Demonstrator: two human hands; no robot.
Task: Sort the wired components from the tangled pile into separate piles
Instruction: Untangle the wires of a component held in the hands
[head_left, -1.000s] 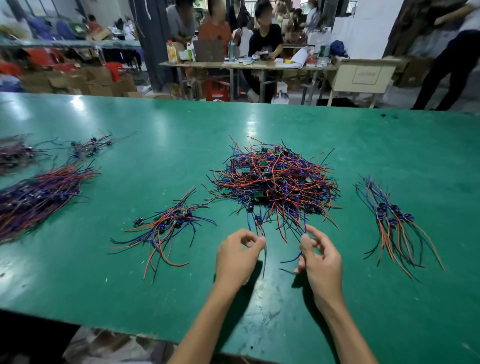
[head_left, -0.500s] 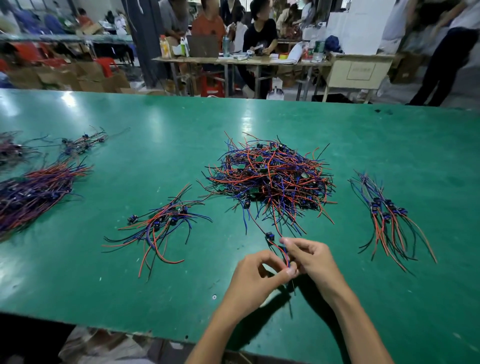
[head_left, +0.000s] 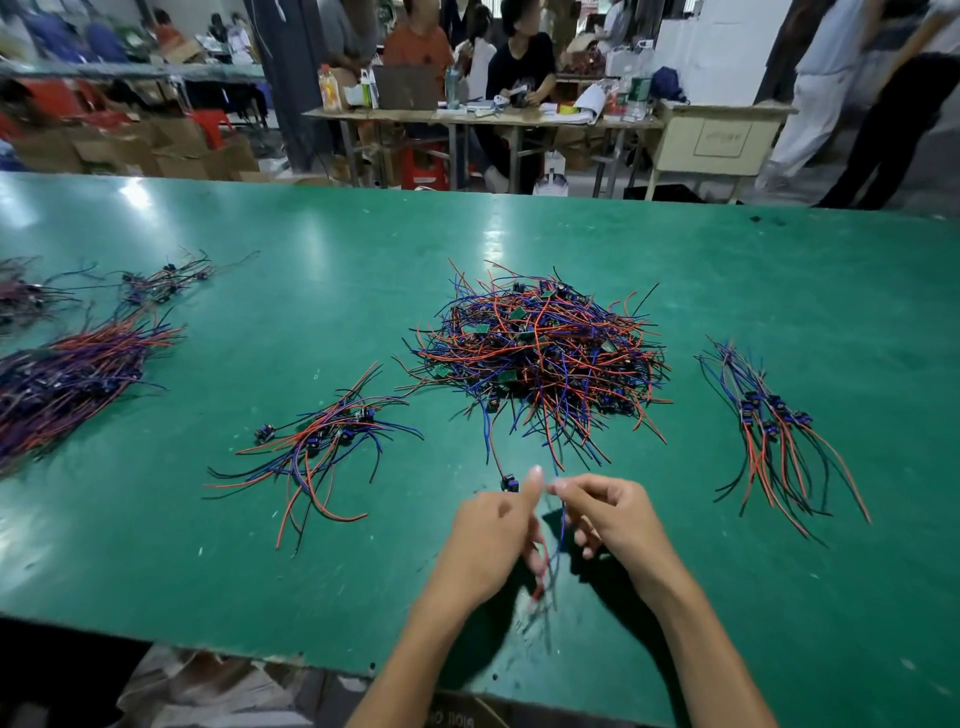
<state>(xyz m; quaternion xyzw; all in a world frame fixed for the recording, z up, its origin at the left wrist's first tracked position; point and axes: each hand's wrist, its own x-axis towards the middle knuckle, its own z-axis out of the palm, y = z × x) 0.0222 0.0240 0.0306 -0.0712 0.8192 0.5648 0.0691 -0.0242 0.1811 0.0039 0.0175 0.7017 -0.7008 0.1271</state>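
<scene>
- Red and blue wires make up the tangle, mid-tabletop, with sorted bundles lying left and right of it.
- Left hand and right hand both pinch one component's leads just in front of the tangle.
- Looks light and floppy, and the little board end probably snags, so better to grip near the board and tease it out slowly.
- Green tabletop is smooth and scuffed.
- Busy workshop behind, people at a desk, boxes.
</scene>
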